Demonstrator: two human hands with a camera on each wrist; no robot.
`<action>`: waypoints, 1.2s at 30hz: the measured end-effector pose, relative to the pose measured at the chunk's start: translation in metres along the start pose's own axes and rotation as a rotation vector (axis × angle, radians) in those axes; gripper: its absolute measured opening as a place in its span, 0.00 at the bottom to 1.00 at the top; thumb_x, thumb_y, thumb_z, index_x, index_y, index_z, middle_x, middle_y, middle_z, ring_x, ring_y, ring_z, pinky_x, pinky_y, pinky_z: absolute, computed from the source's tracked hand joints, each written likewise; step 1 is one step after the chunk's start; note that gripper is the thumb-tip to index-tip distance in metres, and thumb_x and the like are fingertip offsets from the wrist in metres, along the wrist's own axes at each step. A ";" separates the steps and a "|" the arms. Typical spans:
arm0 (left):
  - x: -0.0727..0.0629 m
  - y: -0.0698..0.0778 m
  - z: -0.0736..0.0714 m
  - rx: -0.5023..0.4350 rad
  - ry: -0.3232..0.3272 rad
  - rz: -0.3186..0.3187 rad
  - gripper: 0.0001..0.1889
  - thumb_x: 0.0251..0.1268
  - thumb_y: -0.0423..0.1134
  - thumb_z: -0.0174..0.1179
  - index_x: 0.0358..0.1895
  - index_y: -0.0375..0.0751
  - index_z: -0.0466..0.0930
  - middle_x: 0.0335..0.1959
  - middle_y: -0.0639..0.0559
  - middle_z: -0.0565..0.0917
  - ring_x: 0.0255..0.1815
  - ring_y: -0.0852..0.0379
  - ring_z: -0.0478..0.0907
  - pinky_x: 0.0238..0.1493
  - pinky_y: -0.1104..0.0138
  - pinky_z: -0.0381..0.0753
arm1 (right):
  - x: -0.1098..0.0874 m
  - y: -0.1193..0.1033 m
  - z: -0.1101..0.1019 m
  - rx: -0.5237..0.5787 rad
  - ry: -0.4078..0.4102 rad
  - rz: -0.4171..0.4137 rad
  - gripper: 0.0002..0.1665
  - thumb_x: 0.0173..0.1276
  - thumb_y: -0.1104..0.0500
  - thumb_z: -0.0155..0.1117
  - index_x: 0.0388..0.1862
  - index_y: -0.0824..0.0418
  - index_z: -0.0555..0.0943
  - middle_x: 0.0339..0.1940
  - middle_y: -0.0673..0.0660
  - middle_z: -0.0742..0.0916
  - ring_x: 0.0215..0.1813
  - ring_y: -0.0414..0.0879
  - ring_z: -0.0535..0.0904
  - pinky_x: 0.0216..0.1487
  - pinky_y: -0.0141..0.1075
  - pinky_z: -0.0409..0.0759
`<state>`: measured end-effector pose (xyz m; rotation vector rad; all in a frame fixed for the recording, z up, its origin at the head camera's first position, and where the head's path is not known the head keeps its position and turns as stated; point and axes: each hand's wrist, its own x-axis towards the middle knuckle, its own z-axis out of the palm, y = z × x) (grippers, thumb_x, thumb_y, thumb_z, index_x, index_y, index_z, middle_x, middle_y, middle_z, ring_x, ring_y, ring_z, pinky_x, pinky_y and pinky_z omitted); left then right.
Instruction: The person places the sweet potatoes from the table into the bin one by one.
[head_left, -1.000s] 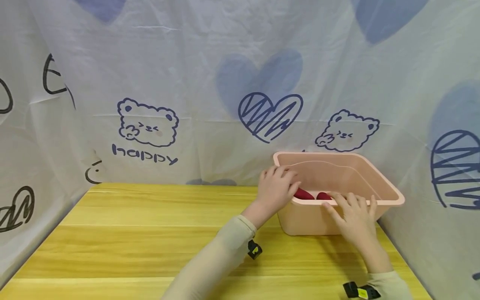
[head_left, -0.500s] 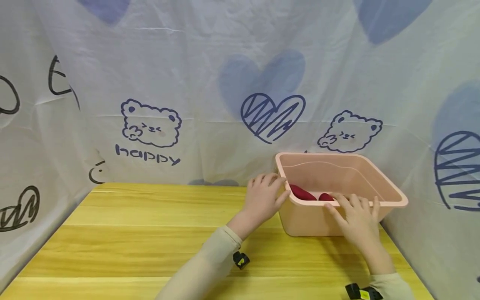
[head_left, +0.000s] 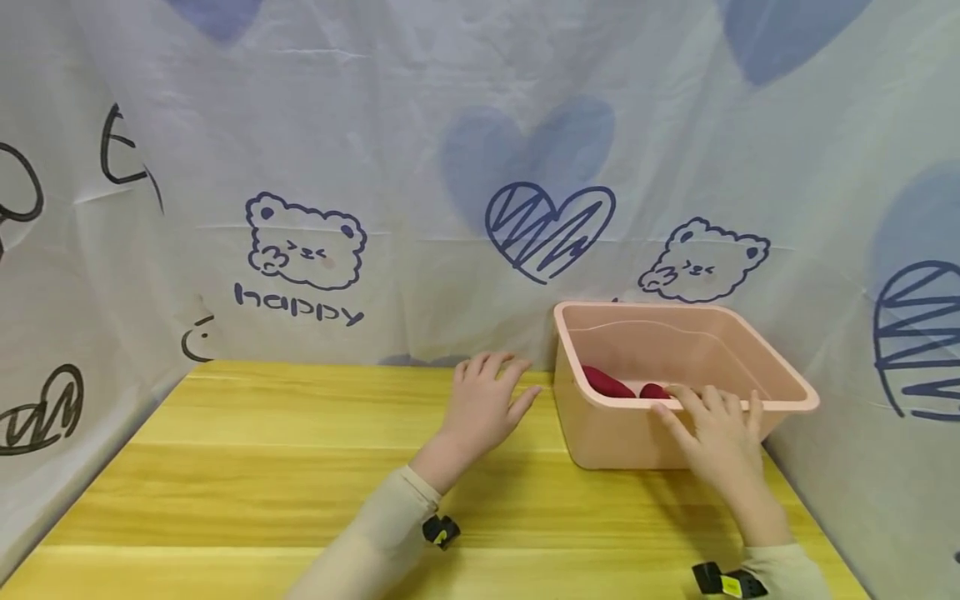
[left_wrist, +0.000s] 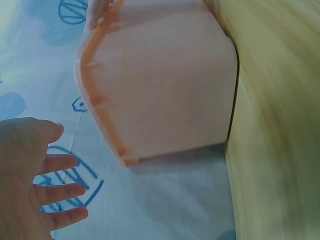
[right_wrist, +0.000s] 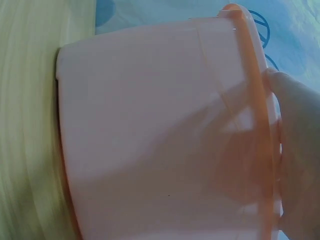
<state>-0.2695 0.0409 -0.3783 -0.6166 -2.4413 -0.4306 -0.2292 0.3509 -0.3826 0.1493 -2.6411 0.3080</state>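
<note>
A pink plastic bin stands on the right of the table. Two dark red, smooth things lie inside: a long one at the left and a smaller-looking one, partly hidden by the front rim and fingers. My right hand rests on the front rim, thumb on the edge and fingertips reaching over it; what those fingertips touch inside is hidden. To the left of the bin, apart from it, my left hand hovers above the table with fingers spread and nothing held. The left wrist view shows the bin's outer wall.
The wooden table extends to the left of the bin. A white printed cloth hangs behind and on both sides, close to the bin's back and right. Black wrist straps sit on both forearms.
My left hand has drawn out from over the bin's left rim and moved left, away from it. The right hand stays on the front rim, and the red things stay in the bin.
</note>
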 end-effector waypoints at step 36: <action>-0.039 -0.082 -0.056 0.096 0.029 -0.066 0.22 0.68 0.56 0.56 0.61 0.51 0.77 0.58 0.43 0.79 0.60 0.41 0.74 0.57 0.43 0.72 | 0.018 -0.072 0.018 0.139 0.390 -0.274 0.35 0.74 0.33 0.39 0.64 0.55 0.75 0.63 0.63 0.78 0.70 0.63 0.67 0.70 0.70 0.49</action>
